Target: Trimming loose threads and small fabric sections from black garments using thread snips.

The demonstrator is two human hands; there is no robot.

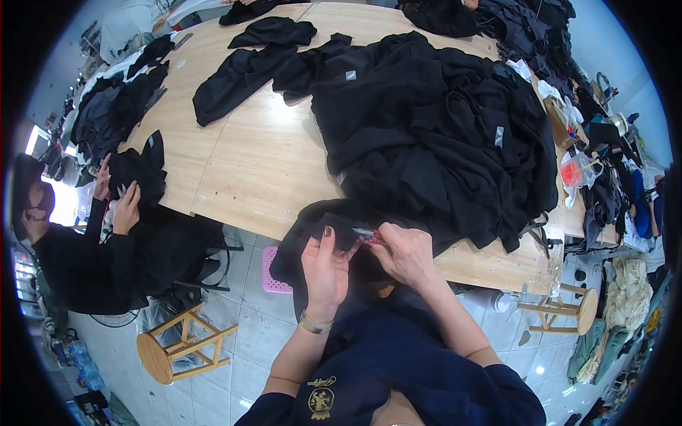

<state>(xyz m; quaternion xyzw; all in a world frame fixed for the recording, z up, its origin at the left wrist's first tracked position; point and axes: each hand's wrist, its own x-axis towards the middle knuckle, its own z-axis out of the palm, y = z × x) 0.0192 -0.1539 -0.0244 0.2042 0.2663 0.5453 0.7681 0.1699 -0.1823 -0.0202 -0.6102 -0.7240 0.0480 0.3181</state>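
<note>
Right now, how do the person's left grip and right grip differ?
The left grip shows its palm, thumb raised; the right grip shows its back, fingers curled around red-handled snips. A watch-like band circles the left grip's wrist; the right grip's wrist is bare. Both are close to black cloth.

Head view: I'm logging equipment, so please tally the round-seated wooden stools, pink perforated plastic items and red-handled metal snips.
Round-seated wooden stools: 2
Pink perforated plastic item, partly hidden: 1
Red-handled metal snips: 1
Total: 4

The cloth (pixel 302 221) is black, the scissor handles (pixel 376 239) red, the tabletop (pixel 263 167) wood-grained beige.
</note>
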